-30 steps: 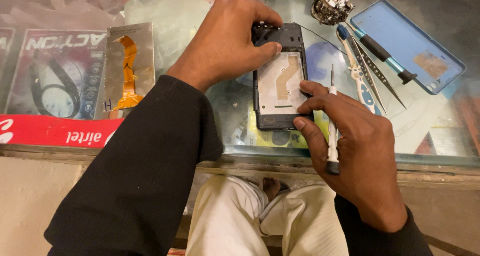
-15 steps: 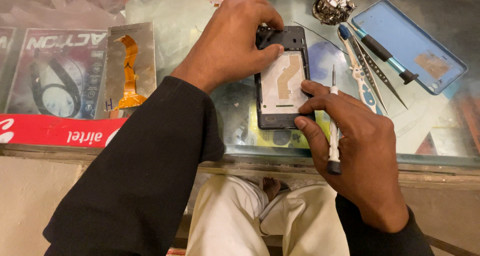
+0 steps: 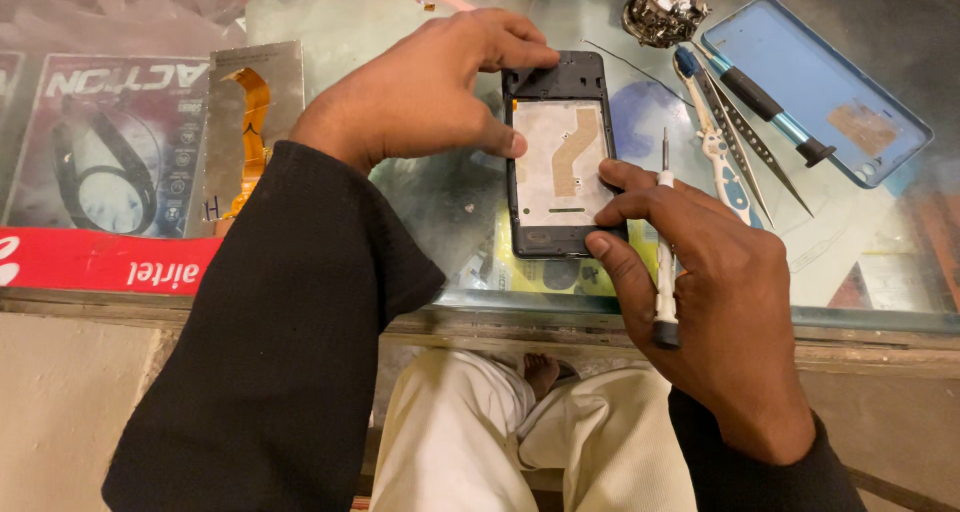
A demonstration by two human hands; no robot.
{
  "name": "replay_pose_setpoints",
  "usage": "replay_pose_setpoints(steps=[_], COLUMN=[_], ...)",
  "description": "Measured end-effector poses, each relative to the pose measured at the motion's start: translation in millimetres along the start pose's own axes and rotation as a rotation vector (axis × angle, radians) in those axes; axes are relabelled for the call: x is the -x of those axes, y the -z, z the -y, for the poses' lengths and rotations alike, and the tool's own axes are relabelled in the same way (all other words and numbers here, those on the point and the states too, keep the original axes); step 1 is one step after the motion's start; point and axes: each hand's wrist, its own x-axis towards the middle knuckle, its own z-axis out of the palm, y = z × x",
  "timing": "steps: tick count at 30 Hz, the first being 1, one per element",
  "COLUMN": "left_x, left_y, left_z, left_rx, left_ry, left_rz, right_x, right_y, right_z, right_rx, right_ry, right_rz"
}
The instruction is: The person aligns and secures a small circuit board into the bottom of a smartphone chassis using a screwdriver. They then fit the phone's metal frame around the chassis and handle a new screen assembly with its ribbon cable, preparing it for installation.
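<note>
Below, the left hand (image 3: 425, 92) and right hand (image 3: 715, 292) clamp an opened phone (image 3: 556, 157) on the glass counter (image 3: 400, 202), the right also gripping a screwdriver (image 3: 664, 242).

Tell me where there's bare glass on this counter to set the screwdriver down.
The widest free patch of glass counter lies right of the right hand, below the blue back cover. A smaller one sits left of the opened phone, under the left hand. Between phone and cover it is crowded with tweezers and tools.
</note>
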Motion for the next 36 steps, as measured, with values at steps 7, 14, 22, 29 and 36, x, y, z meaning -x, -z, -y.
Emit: replay_pose_setpoints(steps=[7,14,22,29,36], left_x=[4,4,5,5,5], left_y=[4,3,9,10,9], left_z=[-2,-4,-6,-9,-10], left_rx=[-0.053,-0.029,-0.042,-0.067,-0.095], left_ry=[0.026,0.023,0.005,0.014,0.041], left_rz=[0.113,0.104,0.206,0.215,0.207], right_x=[0,0,0,0,0], right_y=[0,0,1,0,0], right_z=[0,0,0,0,-1], right_rx=[0.002,-0.006,-0.004,-0.010,0.012], right_ry=[0.011,0.002,0.010,0.009,0.008], right_rz=[-0.005,-0.007,-0.003,-0.006,0.001])
